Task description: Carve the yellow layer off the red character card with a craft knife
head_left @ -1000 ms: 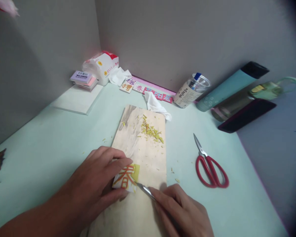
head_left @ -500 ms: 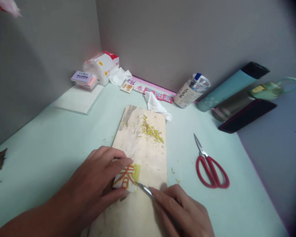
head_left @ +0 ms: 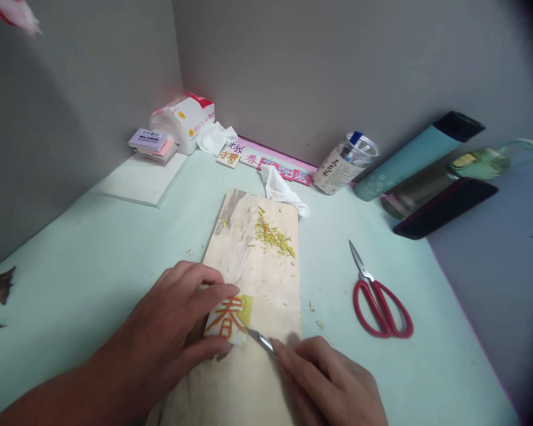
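A small square carving block [head_left: 224, 331], with an orange-red character on white and a yellow-green corner, lies on a wooden board [head_left: 235, 390]. My left hand [head_left: 182, 319] grips the block at its left side, with the thumb at the near edge and a finger at the far edge. In my right hand [head_left: 324, 378] is a craft knife [head_left: 262, 342], held like a pen. Its tip touches the block's right edge, beside the character's stroke. Yellow-green shavings [head_left: 273, 236] are scattered on the board's far part.
Red-handled scissors [head_left: 382, 307] lie to the right. Behind stand a plastic cup [head_left: 342, 165], a teal bottle [head_left: 413, 157], a green-lidded bottle [head_left: 435, 180] and a dark phone-like slab [head_left: 446, 207]. Farther back are crumpled tissues [head_left: 282, 189], lettered tiles [head_left: 251, 158] and a tissue pack [head_left: 186, 121].
The knife and my right hand have shifted very slightly at the block's right edge. My left hand keeps its hold, and the block stays in place.
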Demonstrator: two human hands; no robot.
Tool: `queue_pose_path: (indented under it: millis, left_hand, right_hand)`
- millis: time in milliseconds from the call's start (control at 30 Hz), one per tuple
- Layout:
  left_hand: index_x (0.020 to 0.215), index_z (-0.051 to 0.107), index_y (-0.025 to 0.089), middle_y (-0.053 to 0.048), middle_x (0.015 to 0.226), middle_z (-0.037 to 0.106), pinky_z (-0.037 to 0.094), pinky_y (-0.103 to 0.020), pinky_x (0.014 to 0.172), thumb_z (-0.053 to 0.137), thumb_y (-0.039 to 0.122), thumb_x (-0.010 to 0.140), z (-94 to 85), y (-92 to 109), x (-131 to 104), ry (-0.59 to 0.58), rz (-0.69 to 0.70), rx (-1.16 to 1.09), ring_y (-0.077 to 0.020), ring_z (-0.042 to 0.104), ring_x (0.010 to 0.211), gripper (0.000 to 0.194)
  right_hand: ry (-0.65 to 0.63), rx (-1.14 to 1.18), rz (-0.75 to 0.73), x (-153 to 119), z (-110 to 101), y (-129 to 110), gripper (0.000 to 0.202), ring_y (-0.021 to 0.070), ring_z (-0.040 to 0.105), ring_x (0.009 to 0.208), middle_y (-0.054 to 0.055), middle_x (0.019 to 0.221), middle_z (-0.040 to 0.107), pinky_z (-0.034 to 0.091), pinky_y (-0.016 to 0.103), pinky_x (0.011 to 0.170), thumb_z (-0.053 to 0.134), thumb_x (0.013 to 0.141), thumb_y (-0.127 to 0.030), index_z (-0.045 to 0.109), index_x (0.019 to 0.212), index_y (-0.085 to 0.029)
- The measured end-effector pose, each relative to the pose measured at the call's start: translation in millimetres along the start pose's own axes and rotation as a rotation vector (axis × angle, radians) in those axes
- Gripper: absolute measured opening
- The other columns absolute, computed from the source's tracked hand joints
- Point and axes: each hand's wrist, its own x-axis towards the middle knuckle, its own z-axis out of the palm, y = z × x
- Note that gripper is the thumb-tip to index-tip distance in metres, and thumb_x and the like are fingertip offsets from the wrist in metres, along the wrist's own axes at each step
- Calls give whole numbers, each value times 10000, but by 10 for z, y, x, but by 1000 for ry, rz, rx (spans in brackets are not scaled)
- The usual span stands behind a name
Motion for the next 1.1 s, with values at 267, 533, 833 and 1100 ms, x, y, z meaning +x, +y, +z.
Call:
queue_pose_path:
  millis: [267, 533, 833, 1100]
  left_hand:
    - [1255, 571, 374, 18, 1187, 577, 458, -380, 937, 757, 196, 823, 6, 73, 8, 41, -63, -60, -247, 527, 1104, 504]
    - [1267, 562, 375, 19, 1191, 579, 453, -373, 927, 773, 266, 830, 5, 36, 18, 35, -43, -25, -249, 525, 1102, 498]
    - [1197, 579, 341, 19, 1162, 594, 464, -364, 908, 807, 282, 800, -29, 36, 32, 36, -85, -21, -250, 520, 1093, 462]
    - [1216, 571, 348, 24, 1174, 603, 459, -360, 913, 796, 289, 821, -37, -7, 51, 18, -28, -15, -244, 533, 1097, 459]
  right_hand:
    - [17, -33, 5, -9, 53, -20, 374, 105, 622, 518, 37, 743, 691, 495, 189, 464, 330, 1077, -227, 691, 1136, -145]
    - [88, -75, 59, -147, 199, -58, 378, 123, 593, 574, 35, 789, 677, 459, 233, 530, 306, 1090, -257, 665, 1191, -192]
    - [61, -40, -33, -13, 59, 4, 341, 105, 614, 508, 28, 738, 686, 484, 200, 458, 346, 1070, -211, 679, 1107, -147]
    - [168, -88, 38, -67, 148, -51, 376, 113, 597, 503, 24, 721, 671, 455, 218, 452, 297, 1083, -220, 664, 1132, -154]
